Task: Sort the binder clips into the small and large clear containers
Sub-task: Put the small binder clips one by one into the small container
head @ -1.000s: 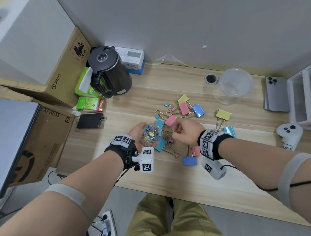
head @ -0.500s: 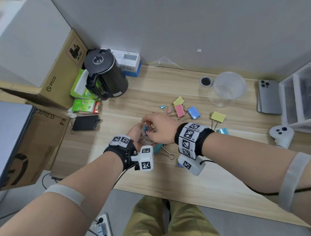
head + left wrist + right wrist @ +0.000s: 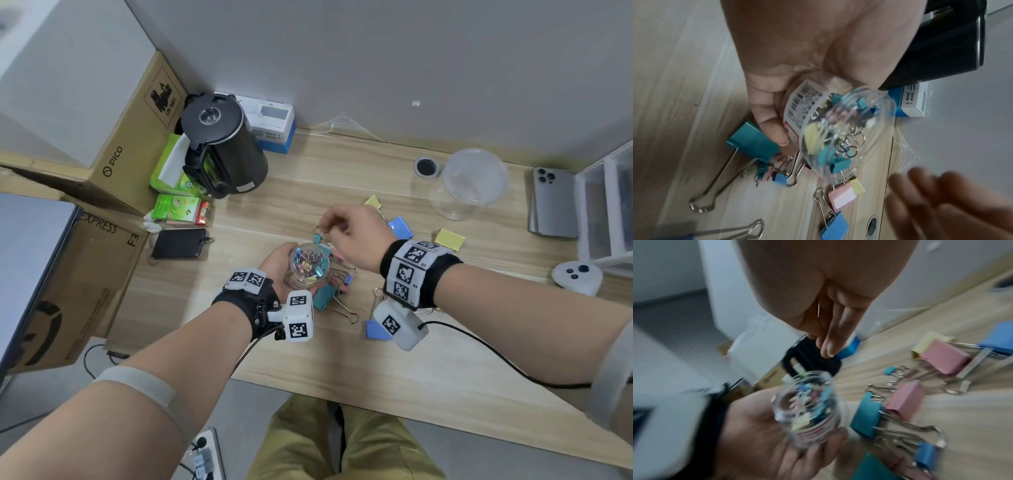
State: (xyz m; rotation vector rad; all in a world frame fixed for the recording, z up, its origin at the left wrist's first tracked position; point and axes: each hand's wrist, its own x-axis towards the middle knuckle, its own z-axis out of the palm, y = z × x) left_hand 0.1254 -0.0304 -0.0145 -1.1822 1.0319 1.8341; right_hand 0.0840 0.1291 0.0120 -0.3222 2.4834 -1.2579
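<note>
My left hand point(image 3: 275, 265) grips the small clear container point(image 3: 308, 265), which is packed with small coloured binder clips point(image 3: 830, 142). It is held just above the table and tilted. My right hand point(image 3: 346, 229) hovers just behind the container's mouth; in the right wrist view its fingers point(image 3: 828, 340) are straight and hold nothing. Large clips lie around on the wood: a teal one point(image 3: 323, 296), a blue one point(image 3: 400, 228), a yellow one point(image 3: 449, 238), and pink ones point(image 3: 945, 358). Small clips point(image 3: 342, 279) sit among them. The large clear container point(image 3: 474, 181) stands at the back right.
A black kettle point(image 3: 222, 147) and green tea boxes point(image 3: 176, 209) stand at the back left, with a black wallet point(image 3: 180, 243) nearer. A phone point(image 3: 553, 202), a white drawer unit point(image 3: 609, 205) and a white controller point(image 3: 577, 275) line the right side.
Half a second ago my right hand was over the small container's mouth; it has since drawn back to the right with nothing in it. The left hand still holds the container.
</note>
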